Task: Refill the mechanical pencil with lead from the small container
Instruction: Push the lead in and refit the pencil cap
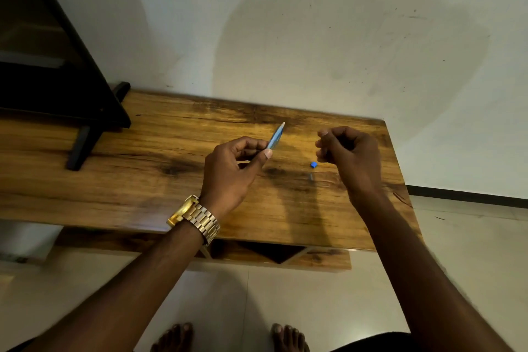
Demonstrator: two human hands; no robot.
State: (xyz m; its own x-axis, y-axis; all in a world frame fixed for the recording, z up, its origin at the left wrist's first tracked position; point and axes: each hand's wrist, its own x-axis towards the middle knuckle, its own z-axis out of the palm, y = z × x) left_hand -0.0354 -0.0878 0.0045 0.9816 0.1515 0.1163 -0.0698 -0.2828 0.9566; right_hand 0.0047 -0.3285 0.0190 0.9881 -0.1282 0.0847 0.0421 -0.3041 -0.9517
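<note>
Head view: the left hand (234, 168) is pinching the pencil (275, 137) between thumb and fingers, holding it above the table (143, 180) with one pale end pointing up and away. The pencil is looking slim, blue and translucent. The right hand (347, 154) is hovering well apart from it, fingers curled closed; whether a lead is lying between them is too small to tell. A blue cap (314, 164) and a small grey piece (311, 176) are lying on the table just below that hand. So the pencil is seemingly opened; loading and recapping are probably remaining.
</note>
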